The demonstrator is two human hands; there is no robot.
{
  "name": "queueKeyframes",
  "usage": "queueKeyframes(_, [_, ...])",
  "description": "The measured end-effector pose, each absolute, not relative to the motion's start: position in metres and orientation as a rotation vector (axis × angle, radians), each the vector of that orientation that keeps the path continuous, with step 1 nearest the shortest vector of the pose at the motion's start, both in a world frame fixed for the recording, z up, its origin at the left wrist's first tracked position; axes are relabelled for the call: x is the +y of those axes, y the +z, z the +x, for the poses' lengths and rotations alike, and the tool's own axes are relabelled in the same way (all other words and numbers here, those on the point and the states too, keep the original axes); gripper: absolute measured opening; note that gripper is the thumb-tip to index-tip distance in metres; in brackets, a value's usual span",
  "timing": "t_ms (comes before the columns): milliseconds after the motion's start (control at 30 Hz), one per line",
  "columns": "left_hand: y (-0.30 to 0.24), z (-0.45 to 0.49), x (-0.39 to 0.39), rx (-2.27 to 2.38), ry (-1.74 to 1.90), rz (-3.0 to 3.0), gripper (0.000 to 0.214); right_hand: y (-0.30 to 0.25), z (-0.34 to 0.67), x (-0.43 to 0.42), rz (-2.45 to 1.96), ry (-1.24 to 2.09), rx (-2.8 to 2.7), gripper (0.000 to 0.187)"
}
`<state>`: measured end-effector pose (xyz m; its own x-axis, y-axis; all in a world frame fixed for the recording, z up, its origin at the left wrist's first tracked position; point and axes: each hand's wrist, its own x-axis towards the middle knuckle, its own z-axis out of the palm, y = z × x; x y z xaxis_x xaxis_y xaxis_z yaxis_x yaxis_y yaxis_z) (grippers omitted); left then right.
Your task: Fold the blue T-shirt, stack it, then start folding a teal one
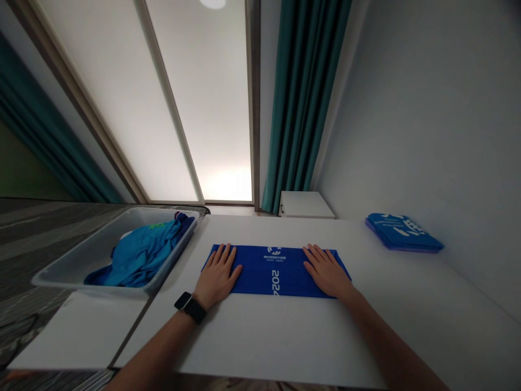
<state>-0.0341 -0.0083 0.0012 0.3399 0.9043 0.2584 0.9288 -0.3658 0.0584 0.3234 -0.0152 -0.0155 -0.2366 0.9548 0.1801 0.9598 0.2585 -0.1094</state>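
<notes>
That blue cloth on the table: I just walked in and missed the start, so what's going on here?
A person has both hands pressed flat on a folded blue shirt on the white table, left hand at one end, right hand at the other. A grey bin of unfolded blue clothes sits to the left. A folded stack lies far right by the wall.

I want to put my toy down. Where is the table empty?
Bare table lies between the folded blue cloth and the near edge, and between it and the blue stack. The bin is crowded with clothes.
</notes>
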Motion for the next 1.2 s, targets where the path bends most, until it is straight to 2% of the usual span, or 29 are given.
queueKeyframes(433, [0.014,-0.040,-0.009,-1.916,-0.147,-2.340,0.064,-0.013,0.324,-0.015,-1.848,-0.053,-2.384,0.064])
queueKeyframes(967, [0.004,-0.042,0.005,-1.998,-0.252,-2.381,0.060,0.000,0.328,-0.005,-1.871,0.032,-2.384,0.062])
queueKeyframes(1200, [0.004,-0.043,0.005,-2.007,-0.235,-2.401,0.060,0.023,0.257,-0.014,-1.763,-0.009,-2.321,0.064])
